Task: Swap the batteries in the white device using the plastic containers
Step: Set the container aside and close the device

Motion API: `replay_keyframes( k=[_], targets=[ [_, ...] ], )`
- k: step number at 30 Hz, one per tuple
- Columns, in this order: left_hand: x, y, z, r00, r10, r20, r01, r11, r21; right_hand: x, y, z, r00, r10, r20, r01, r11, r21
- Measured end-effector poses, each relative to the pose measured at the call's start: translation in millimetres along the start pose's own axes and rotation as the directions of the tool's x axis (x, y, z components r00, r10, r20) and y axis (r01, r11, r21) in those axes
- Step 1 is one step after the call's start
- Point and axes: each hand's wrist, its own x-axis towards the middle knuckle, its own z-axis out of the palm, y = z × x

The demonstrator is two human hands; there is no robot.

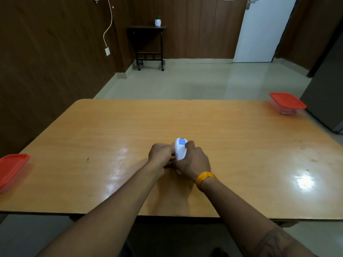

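Observation:
A white device (180, 150) with a small blue screen lies at the middle of the wooden table (111, 127). My right hand (194, 160) wraps around its right side, fingers curled over the top near the screen. My left hand (161, 153) presses against its left side, fingertips closed on the lower edge. The device's lower end is hidden under both hands. A clear plastic container with a red lid (285, 103) stands at the table's far right corner. Another red-lidded container (11, 168) sits at the left edge, partly out of frame. No batteries are visible.
A yellow band (204, 179) circles my right wrist. Beyond the table lies a tiled floor with a small dark side table (148, 45) holding a potted plant, a white door (263, 28) and dark wood-panelled walls. A grey cabinet (326, 93) stands right of the table.

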Motion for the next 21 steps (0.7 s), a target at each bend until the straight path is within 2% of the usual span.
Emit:
replay_keyframes(
  k=[2,4,7,9,13,17,21],
  targets=[
    [6,3,-1,0.998,0.014,0.055,-0.013,1.000,-0.021,7,0,-5,1.000,0.031,-0.002,-0.031,0.996,0.088],
    [12,7,-3,0.996,0.023,0.089,-0.022,1.000,-0.017,16,-4,-13,0.993,0.117,0.030,-0.120,0.944,0.306],
    [23,12,-6,0.995,0.014,0.102,-0.014,1.000,-0.001,30,-11,-15,0.983,0.169,0.076,-0.177,0.747,0.641],
    [31,16,-7,0.991,0.002,0.137,-0.003,1.000,0.003,37,-18,-14,0.981,0.182,0.064,-0.168,0.643,0.747],
    [47,28,-15,0.994,0.027,0.107,-0.022,0.999,-0.048,53,-29,-9,0.978,0.200,0.063,-0.178,0.632,0.755],
    [68,36,-20,0.996,0.028,0.083,-0.022,0.997,-0.069,75,-34,2,0.980,0.196,0.035,-0.168,0.721,0.672],
    [85,36,-15,0.999,0.024,-0.030,-0.026,0.997,-0.071,93,-41,7,0.978,0.209,0.008,-0.166,0.756,0.634]
  ],
)
